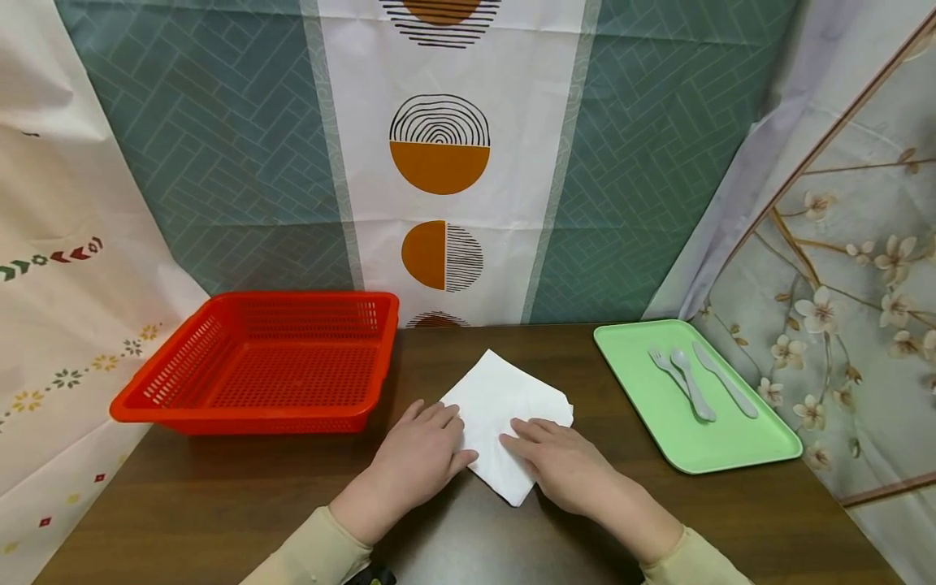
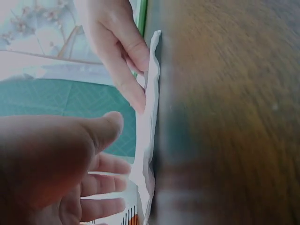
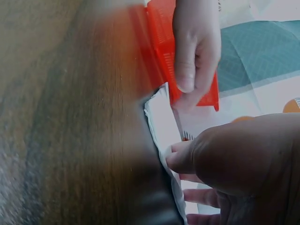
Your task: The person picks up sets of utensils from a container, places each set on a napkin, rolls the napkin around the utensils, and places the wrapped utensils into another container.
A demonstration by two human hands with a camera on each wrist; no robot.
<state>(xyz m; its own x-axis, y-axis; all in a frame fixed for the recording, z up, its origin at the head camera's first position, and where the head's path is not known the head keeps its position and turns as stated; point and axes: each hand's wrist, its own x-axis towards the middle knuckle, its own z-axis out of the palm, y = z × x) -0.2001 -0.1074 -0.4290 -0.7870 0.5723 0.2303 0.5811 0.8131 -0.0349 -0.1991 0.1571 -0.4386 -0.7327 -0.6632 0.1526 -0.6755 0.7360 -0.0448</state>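
A white folded napkin (image 1: 504, 418) lies flat on the dark wooden table (image 1: 468, 552), one corner pointing toward me. Its layered, slightly wavy edge (image 2: 151, 122) shows in the left wrist view. At the napkin's left side is my left hand (image 1: 420, 455), fingers loosely extended and thumb out at its edge. My right hand (image 1: 559, 463) rests its fingertips on the napkin's right part, with the fingers fairly straight. In the right wrist view, the right thumb (image 3: 180, 160) is beside the napkin's edge. Neither hand grips anything.
A red perforated plastic basket (image 1: 252, 420) stands at the back left. On the right, a light green tray (image 1: 658, 406) holds a grey fork (image 1: 667, 366), spoon (image 1: 691, 382) and knife (image 1: 724, 379). Patterned curtains (image 1: 241, 146) hang behind and on both sides.
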